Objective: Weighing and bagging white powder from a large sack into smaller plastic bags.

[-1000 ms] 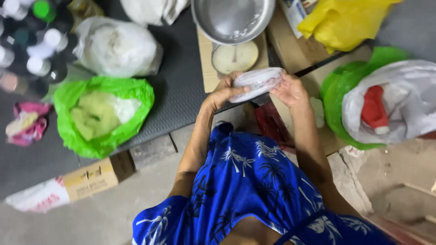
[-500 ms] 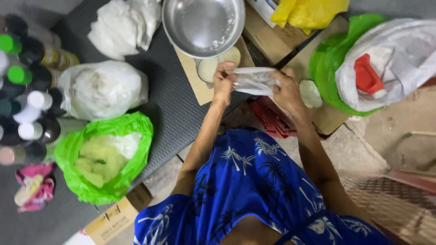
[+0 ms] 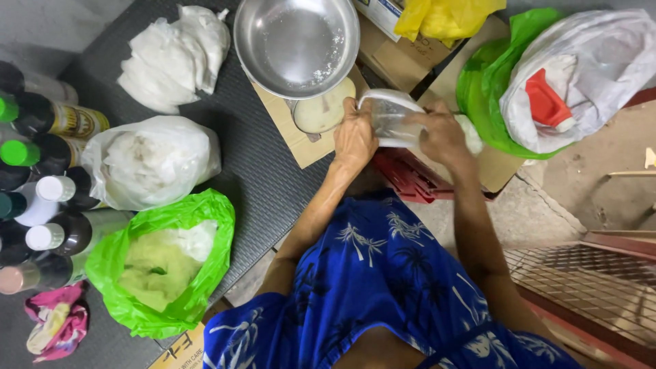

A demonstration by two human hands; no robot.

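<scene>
My left hand [image 3: 355, 134] and my right hand [image 3: 443, 135] both grip a small clear plastic bag [image 3: 391, 117], stretched between them with its mouth held apart. Just beyond my left hand a pale round lump of dough [image 3: 321, 111] lies on a piece of cardboard [image 3: 301, 140]. A steel bowl [image 3: 296, 45] with white residue inside sits partly over the dough. My forearms reach up from a blue patterned garment [image 3: 383, 287].
A dark mat [image 3: 253, 171] carries white plastic bags [image 3: 154, 160], a green bag with pale contents [image 3: 164, 263], and several bottles [image 3: 41, 178] at left. At right stand a green-and-white bag [image 3: 547, 82], a yellow bag [image 3: 444, 17], and a red crate [image 3: 410, 178].
The view has shifted, so everything sits lower and further right. My hands have spread the clear bag from a flat folded strip into a more rounded shape.
</scene>
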